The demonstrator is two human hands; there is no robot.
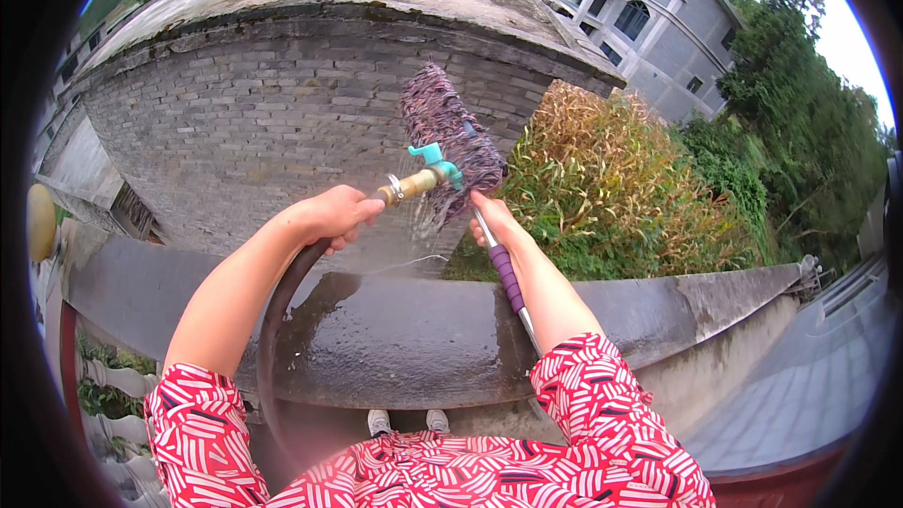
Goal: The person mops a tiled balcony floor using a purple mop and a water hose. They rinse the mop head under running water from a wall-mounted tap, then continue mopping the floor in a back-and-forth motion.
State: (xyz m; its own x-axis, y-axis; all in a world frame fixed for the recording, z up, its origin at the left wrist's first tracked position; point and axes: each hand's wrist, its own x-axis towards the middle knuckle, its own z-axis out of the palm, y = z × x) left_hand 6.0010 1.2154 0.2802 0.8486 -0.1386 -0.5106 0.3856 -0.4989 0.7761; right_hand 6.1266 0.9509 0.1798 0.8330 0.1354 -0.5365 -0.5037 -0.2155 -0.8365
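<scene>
My left hand (336, 216) is closed round the end of a dark hose (279, 320), just behind its clamped yellowish fitting. A turquoise tap (437, 162) with a small lever sits on that fitting, and water sprays from it. Right at the tap's outlet is a shaggy mop head (450, 122) in mixed purple, grey and pink strands, dripping and held out over the ledge. My right hand (496, 219) grips the silver mop handle close below the head. A purple padded sleeve (506, 277) covers part of the handle, which runs down past my right forearm.
A wet stone ledge (395, 348) crosses in front of me, my shoes (379, 421) at its foot. Beyond stand a grey brick wall (282, 132) with a flat roof and dry leafy plants (602, 188). White balusters (122, 428) are at the lower left, a bluish roof (800, 376) at the right.
</scene>
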